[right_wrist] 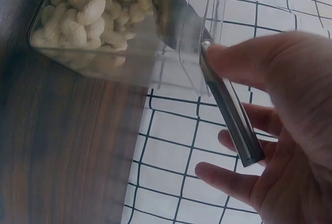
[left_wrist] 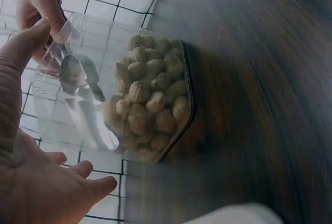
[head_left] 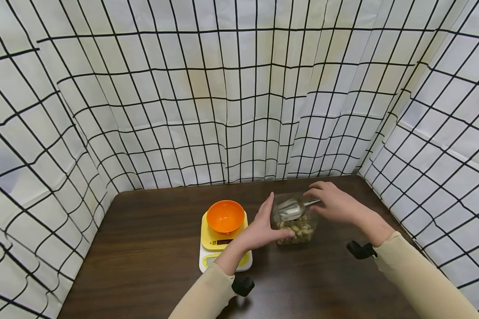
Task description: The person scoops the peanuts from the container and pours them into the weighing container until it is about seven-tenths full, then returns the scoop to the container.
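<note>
A clear plastic container (left_wrist: 52, 123) stands on the table, its lower part filled with peanuts in shells (head_left: 299, 229). Inside its upper part lies the bowl of a metal scoop (head_left: 290, 210), tilted above the peanuts. My right hand (head_left: 332, 201) pinches the scoop's handle (right_wrist: 231, 115), thumb near the neck, the other fingers spread behind it. On the container's left side is my left hand (head_left: 260, 227), fingers extended along the wall and thumb across the front. In the left wrist view, that hand's fingertips (left_wrist: 104, 185) stand spread beside the container.
Left of the container, an orange bowl (head_left: 225, 216) sits on a yellow and white kitchen scale (head_left: 245, 265). The dark wooden table (head_left: 151, 239) reaches back to white curtains (head_left: 247, 106) with a black grid, which also hang at both sides.
</note>
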Available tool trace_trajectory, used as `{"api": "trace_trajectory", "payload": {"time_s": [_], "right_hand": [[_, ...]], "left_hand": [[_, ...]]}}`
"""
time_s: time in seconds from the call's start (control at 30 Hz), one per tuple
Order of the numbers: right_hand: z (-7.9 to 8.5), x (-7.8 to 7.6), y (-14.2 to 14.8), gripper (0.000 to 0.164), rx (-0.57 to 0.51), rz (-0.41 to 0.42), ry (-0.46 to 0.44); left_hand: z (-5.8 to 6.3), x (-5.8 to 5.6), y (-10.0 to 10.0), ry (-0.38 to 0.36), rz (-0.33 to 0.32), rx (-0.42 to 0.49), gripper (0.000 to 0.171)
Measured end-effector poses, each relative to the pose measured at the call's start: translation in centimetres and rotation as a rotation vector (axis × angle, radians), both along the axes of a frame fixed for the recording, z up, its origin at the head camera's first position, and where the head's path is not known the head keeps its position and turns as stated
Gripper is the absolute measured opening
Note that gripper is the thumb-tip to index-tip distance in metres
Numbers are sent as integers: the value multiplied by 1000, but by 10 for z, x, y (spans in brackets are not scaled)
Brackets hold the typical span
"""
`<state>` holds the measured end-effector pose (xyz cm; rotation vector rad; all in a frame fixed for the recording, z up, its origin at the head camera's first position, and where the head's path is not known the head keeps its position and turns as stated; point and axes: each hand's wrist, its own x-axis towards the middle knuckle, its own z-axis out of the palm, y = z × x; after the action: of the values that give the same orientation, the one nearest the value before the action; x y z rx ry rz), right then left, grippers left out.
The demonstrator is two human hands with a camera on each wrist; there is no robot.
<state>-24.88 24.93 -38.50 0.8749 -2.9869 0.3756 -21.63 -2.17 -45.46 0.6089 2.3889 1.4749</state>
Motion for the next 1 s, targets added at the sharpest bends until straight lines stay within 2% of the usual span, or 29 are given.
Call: {"api": "trace_trajectory", "payload": {"time_s": [0.27,0.57,0.67,0.87,1.0], "right_hand": [[-1,-6,-7,27,25,15,7],[3,-5,-9,20,55,-3,33],[12,-6,-6,19,80,-1,83],[35,-9,-5,15,158,40,247],[39,-11,-11,17,249,49,312]], "left_hand": [[-7,-9,4,-63,24,116,114],[-11,-15,4,-73,29,146,105],[-11,-16,5,-78,26,151,105],[-13,-17,6,-81,15,162,105],[-13,-18,6,-83,18,167,103]]}}
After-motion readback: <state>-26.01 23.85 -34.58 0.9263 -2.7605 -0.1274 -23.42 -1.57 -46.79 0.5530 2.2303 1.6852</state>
